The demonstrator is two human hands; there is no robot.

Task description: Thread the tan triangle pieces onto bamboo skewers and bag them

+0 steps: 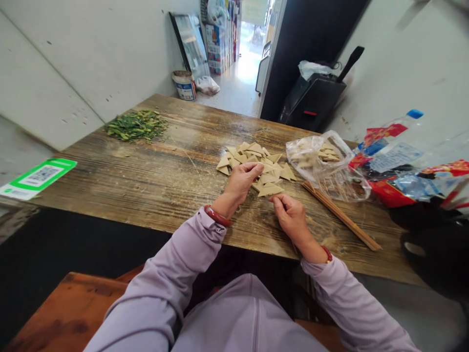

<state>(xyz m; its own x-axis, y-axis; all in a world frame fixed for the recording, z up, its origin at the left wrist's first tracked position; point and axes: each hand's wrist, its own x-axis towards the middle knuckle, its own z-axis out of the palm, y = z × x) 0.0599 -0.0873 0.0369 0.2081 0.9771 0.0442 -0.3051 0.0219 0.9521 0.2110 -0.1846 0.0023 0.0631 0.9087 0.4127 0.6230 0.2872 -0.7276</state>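
A heap of thin tan triangles [251, 152], looking like cut dried tofu, lies on the wooden table in front of me. My left hand [240, 183] is closed in a pinch over the heap's near side; what is between the fingertips is hidden. Just right of it and nearer me, my right hand [291, 215] is closed, its fingertips beside the lowest triangle [270, 189]. A thin stick, apparently a skewer, shows below that palm. More wooden skewers [342, 215] lie in a bundle to the right, partly beside a clear plastic bag [339, 142] with more triangles.
Chopped green vegetables [137, 125] are piled at the table's [164, 195] far left. A green code card [38, 178] sits at the left edge. On the right stand a blue-capped bottle [397, 127] and red packets [392, 193]. A black bin-like box [313, 100] is behind the table.
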